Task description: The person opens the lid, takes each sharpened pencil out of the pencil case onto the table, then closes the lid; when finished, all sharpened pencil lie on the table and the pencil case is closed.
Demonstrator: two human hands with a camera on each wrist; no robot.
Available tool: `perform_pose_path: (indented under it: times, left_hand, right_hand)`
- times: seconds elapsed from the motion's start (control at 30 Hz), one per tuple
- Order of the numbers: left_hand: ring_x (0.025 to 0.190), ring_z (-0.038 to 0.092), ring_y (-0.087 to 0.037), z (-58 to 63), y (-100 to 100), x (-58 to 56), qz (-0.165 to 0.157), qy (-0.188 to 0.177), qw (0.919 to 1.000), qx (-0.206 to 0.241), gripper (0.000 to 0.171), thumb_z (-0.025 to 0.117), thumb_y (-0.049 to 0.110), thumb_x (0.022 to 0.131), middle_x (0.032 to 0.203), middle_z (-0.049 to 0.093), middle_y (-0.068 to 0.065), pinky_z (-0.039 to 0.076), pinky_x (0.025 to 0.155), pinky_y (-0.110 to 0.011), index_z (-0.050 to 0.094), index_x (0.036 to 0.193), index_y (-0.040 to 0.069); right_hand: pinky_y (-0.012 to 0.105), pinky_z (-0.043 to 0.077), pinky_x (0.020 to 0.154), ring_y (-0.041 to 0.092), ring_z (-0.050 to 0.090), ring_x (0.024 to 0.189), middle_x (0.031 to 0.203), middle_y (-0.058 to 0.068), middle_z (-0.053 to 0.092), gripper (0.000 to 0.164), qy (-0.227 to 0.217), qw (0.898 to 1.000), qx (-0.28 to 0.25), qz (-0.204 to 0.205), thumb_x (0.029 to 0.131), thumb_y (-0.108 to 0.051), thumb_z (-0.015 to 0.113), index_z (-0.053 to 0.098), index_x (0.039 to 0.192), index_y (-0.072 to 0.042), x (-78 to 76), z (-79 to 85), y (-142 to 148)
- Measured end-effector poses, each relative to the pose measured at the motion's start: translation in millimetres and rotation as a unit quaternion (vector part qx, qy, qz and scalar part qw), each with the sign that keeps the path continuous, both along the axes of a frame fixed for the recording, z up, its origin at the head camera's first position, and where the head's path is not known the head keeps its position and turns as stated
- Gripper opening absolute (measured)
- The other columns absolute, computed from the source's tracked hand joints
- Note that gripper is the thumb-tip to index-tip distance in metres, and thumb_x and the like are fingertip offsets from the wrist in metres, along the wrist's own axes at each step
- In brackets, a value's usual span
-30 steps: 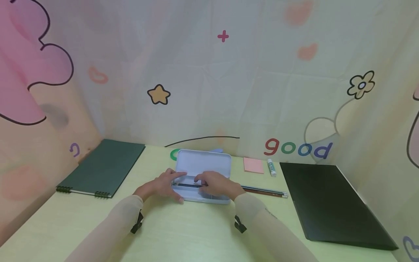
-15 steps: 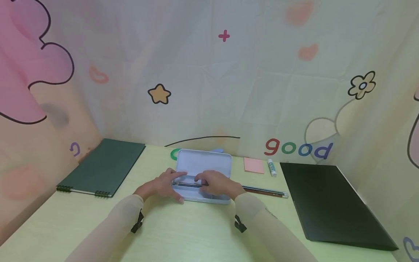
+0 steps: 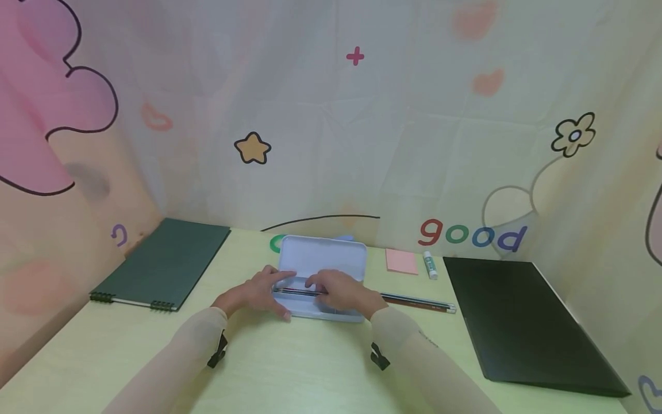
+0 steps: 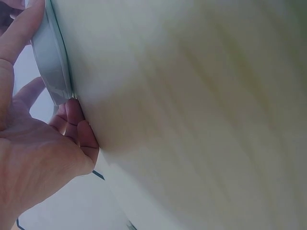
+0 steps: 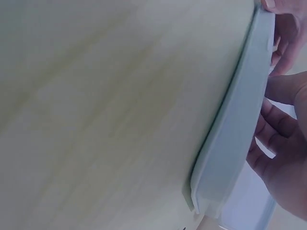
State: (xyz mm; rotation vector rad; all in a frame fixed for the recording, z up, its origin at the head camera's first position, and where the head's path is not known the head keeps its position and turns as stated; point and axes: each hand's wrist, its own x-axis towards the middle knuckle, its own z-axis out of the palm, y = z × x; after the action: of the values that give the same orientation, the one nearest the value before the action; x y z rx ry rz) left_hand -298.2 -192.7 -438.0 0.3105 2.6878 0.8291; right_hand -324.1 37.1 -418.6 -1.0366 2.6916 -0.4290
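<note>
A pale blue pencil case [image 3: 322,256] stands with its lid raised in the middle of the table. My left hand [image 3: 257,291] grips its left end, thumb at the near corner and a finger reaching over the inside. In the left wrist view, several fingertips [image 4: 74,120] curl against the case's end. My right hand [image 3: 341,289] reaches into the tray, where its thumb and fingers pinch a slim pencil [image 3: 297,292] whose tip points left. The pencil's other end is hidden under the hand. The right wrist view shows the fingers behind the case's front wall [image 5: 235,124].
Striped and brown pencils [image 3: 419,302] lie right of the case. Pink sticky notes [image 3: 401,261] and a glue stick [image 3: 430,265] are behind them. A green notebook [image 3: 165,264] lies left, a black folder [image 3: 532,325] right. A green ring-shaped handle [image 3: 276,244] shows behind the lid.
The pencil in the tray has shifted slightly and its side now looks lighter. Both hands stay almost where they were.
</note>
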Motion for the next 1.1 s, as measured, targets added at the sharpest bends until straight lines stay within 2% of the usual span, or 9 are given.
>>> perform_pose_path:
  times: [0.23,0.4,0.57,0.83,1.1]
  left_hand:
    - [0.125,0.040,-0.030,0.8,2.1,2.1,0.008,-0.002,1.0000,0.001,0.097,0.089,0.041,0.072,0.134,0.039,-0.011,0.042,0.109,-0.055,0.040,0.154,0.028]
    - [0.124,0.041,-0.031,0.8,3.4,2.9,0.007,-0.002,1.0000,-0.001,0.096,0.090,0.040,0.072,0.134,0.040,-0.012,0.042,0.108,-0.055,0.040,0.153,0.028]
    - [0.125,0.041,-0.031,1.5,3.5,2.1,0.009,0.000,0.9999,-0.007,0.096,0.089,0.041,0.071,0.135,0.040,-0.012,0.043,0.108,-0.056,0.040,0.153,0.029]
    - [0.124,0.041,-0.030,4.0,2.6,1.9,0.006,0.000,1.0000,-0.006,0.096,0.090,0.041,0.071,0.133,0.040,-0.011,0.043,0.108,-0.055,0.040,0.153,0.029]
    - [0.125,0.040,-0.031,3.8,2.4,1.9,0.002,-0.004,1.0000,0.001,0.097,0.090,0.040,0.072,0.134,0.040,-0.012,0.041,0.109,-0.056,0.040,0.154,0.028]
  right_hand:
    - [0.029,0.049,0.086,0.013,0.055,0.088,0.096,-0.002,0.066,0.036,0.005,1.000,-0.002,0.014,0.094,-0.008,0.065,0.066,0.129,-0.016,-2.1,0.2,0.3]
    - [0.030,0.047,0.085,0.015,0.054,0.089,0.095,0.000,0.064,0.035,-0.020,1.000,-0.021,0.011,0.093,-0.004,0.064,0.067,0.127,-0.014,-4.4,-0.5,0.8]
    - [0.032,0.048,0.085,0.016,0.055,0.089,0.093,-0.001,0.062,0.036,-0.040,0.998,-0.040,0.004,0.092,-0.004,0.065,0.067,0.127,-0.012,-4.4,0.9,1.8]
    - [0.032,0.049,0.085,0.016,0.056,0.088,0.093,-0.002,0.064,0.036,-0.041,0.998,-0.048,0.002,0.093,-0.005,0.066,0.066,0.128,-0.013,-3.6,3.6,1.9]
    - [0.031,0.050,0.083,0.015,0.056,0.086,0.092,-0.001,0.064,0.037,-0.048,0.997,-0.057,0.004,0.092,-0.005,0.067,0.065,0.128,-0.014,-4.4,-0.2,1.9]
